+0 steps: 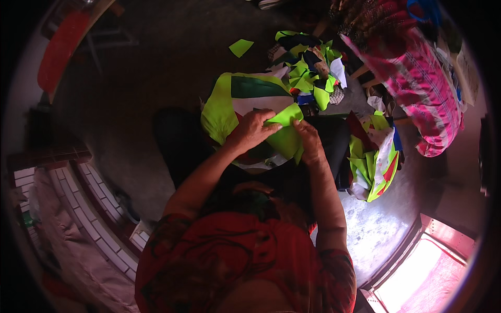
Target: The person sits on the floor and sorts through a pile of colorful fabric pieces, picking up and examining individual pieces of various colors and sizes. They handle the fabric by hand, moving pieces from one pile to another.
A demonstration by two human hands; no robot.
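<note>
Between both hands, above my lap, is a neon yellow-green piece of cloth. My left hand pinches its left side, thumb lying along the edge. At the cloth's right corner, my right hand grips with thumb and fingers. Beneath and just beyond the hands, a larger patchwork cloth with neon, dark green and white panels spreads over my lap. Its lower part is partly hidden by my hands and forearms.
Ahead to the right lies a heap of cloth scraps; a second scrap pile sits beside my right knee. One loose neon scrap rests on the floor. Pink checked fabric hangs at the far right. White-tiled steps stand left.
</note>
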